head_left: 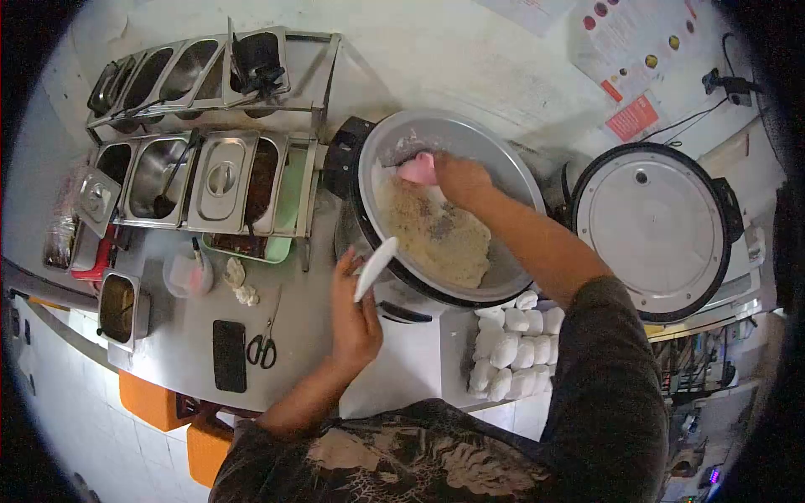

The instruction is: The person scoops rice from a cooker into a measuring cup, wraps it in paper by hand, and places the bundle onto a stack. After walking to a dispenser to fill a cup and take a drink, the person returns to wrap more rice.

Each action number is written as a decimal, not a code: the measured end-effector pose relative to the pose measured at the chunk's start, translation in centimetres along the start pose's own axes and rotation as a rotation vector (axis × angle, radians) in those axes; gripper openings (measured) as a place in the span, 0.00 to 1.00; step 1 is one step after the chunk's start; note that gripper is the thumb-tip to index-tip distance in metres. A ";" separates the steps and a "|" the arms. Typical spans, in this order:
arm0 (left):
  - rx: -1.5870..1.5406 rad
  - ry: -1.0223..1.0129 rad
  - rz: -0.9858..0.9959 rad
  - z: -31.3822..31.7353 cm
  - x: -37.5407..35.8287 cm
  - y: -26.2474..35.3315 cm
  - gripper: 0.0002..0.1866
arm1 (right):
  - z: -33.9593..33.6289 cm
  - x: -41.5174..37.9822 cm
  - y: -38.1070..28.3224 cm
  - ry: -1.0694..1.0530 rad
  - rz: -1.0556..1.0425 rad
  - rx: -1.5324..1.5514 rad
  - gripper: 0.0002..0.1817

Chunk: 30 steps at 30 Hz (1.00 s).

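A large round cooker pot (514, 159) holds pale, grainy food (444, 243), some of it stuck along the inner wall. My right hand (461, 178) is inside the pot near its far left side, closed round a pink scoop (418, 169) that touches the food. My left hand (355, 323) is raised in front of the pot's near left edge, fingers round a white, shallow dish-like item (376, 268) seen edge-on and tilted.
Metal food containers (159, 180) stand in racks at the left. A phone (230, 355), scissors (262, 348) and a plastic tub (188, 272) lie on the counter (302, 335). White wrapped bundles (516, 348) sit below the pot; its round lid (654, 230) is at the right.
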<state>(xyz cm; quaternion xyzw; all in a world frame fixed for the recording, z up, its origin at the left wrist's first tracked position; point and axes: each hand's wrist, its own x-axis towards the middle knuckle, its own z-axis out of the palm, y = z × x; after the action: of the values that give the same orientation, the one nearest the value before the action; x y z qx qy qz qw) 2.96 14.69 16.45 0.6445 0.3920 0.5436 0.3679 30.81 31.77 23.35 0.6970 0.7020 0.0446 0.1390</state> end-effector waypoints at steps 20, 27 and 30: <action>0.116 -0.156 -0.128 0.1 0.9 2.2 0.32 | -4.0 -13.8 0.3 -0.251 -0.459 0.597 0.20; 0.455 -0.231 0.081 -3.9 5.9 7.3 0.24 | -10.9 -20.3 1.5 -0.536 0.358 1.380 0.14; 0.565 -0.539 0.092 -3.7 6.7 11.8 0.24 | -9.9 -23.1 1.3 -0.448 0.431 1.798 0.12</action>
<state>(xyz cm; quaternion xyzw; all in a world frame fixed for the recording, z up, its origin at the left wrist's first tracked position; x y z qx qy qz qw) 1.23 15.95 30.35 0.8570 0.3862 0.2415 0.2410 29.23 10.17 36.24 0.6499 0.2868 -0.6221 -0.3292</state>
